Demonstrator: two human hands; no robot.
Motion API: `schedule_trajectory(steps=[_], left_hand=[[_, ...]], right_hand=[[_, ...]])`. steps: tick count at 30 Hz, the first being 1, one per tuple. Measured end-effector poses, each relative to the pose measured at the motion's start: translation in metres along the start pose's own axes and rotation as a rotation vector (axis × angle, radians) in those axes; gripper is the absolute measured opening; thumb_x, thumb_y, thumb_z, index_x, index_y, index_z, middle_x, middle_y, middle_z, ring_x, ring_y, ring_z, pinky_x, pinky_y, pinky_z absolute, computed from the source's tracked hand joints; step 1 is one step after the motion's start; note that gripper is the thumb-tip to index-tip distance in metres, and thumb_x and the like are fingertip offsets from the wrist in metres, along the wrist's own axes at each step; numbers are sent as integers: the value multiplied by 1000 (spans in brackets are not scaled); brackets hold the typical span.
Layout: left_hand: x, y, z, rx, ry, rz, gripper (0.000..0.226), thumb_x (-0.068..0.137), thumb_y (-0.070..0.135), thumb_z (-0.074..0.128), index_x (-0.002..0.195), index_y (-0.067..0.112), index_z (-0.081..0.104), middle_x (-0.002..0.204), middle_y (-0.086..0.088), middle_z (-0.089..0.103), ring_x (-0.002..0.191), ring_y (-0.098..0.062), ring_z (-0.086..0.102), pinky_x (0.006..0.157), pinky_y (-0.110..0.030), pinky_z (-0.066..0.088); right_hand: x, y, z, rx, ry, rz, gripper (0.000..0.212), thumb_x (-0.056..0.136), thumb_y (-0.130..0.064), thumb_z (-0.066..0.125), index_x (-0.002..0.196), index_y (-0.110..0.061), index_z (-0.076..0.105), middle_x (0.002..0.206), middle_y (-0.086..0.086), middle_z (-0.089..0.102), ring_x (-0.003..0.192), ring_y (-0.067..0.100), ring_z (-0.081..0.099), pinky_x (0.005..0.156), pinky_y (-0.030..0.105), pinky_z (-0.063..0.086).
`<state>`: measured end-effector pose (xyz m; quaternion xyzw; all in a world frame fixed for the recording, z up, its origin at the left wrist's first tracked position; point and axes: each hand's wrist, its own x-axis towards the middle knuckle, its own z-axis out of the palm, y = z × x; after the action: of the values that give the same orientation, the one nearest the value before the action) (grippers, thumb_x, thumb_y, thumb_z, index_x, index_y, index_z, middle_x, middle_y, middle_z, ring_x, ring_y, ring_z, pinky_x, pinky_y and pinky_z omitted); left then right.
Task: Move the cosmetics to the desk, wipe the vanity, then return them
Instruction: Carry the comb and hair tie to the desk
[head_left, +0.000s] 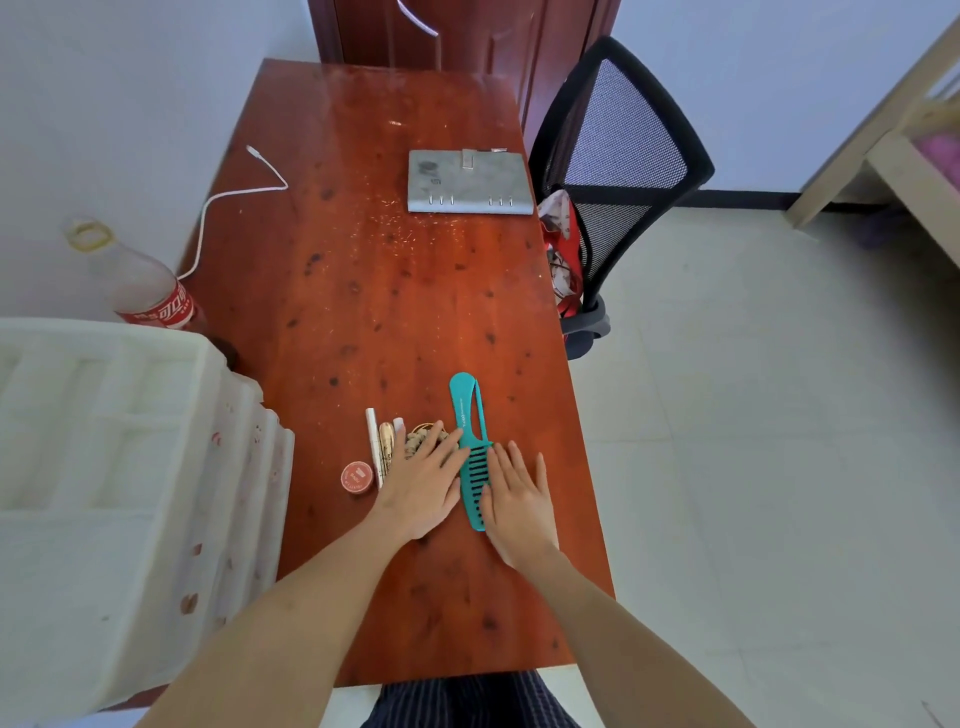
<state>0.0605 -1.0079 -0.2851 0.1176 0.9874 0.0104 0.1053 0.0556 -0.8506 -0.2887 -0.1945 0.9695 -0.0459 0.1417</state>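
Teal wide-tooth comb (470, 447) flat on red wooden surface (363, 291). Left of comb: beaded hair tie (423, 436), gold tube (385, 439), white pen-like stick (374, 452), small red round tin (357, 477). Left hand (423, 486) flat, open, over hair tie; right hand (517, 499) flat, open, on comb teeth; neither gripping. Comb likely light, stiff, slick: best pinched at handle. Tubes likely to roll.

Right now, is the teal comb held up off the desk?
No, the teal comb lies flat on the desk between both hands.
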Motion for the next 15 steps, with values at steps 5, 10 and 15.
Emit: schedule_trajectory(steps=[5, 10, 15], left_hand=[[-2, -4, -4, -12, 61, 2, 47, 98, 32, 35, 142, 15, 35, 152, -4, 27, 142, -25, 14, 110, -58, 2], [-4, -4, -8, 25, 93, -14, 55, 97, 38, 34, 147, 16, 23, 153, -5, 25, 143, -25, 12, 111, -58, 3], [-11, -1, -20, 103, 135, -98, 60, 93, 48, 39, 144, 18, 32, 150, -6, 33, 141, -26, 22, 109, -59, 4]], right_hand=[[-7, -7, -5, 2, 16, 17, 68, 99, -38, -1, 128, -17, 56, 133, 5, 55, 130, 27, 44, 105, 53, 30], [2, 0, -8, -14, 77, 49, 56, 94, -43, 17, 139, -21, 42, 145, 6, 42, 138, 28, 29, 111, 48, 16], [10, 12, -20, -75, 135, 28, 61, 93, -49, 32, 148, -24, 19, 156, 6, 17, 144, 29, 5, 115, 47, 2]])
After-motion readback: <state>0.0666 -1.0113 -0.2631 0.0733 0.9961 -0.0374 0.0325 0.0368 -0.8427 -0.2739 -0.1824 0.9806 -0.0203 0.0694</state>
